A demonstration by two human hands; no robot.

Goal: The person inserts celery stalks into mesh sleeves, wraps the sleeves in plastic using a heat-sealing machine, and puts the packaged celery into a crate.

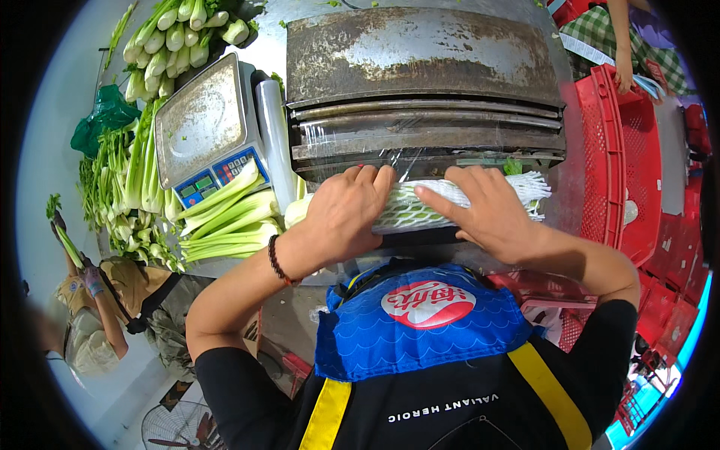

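Note:
A celery bundle in a white foam net sleeve point(409, 208) lies crosswise in front of me, its pale base showing left of my left hand. My left hand point(346, 206) is closed over the bundle's left part, fingers curled down over the far side. Over its right part lies my right hand point(487, 210), gripping the netting with thumb and fingers apart. Clear plastic film point(405, 159) stretches from the wrapping machine point(420, 60) toward the bundle. Some green leaves point(513, 166) poke out by the net's right end. My fingertips are partly hidden behind the bundle.
Left of the machine stand a film roll point(271, 142) and a scale point(202, 124). Loose celery stalks point(232, 217) lie before the scale, more celery point(176, 45) behind it. Red crates point(607, 150) line the right. Co-workers stand at far left point(94, 315) and upper right point(621, 45).

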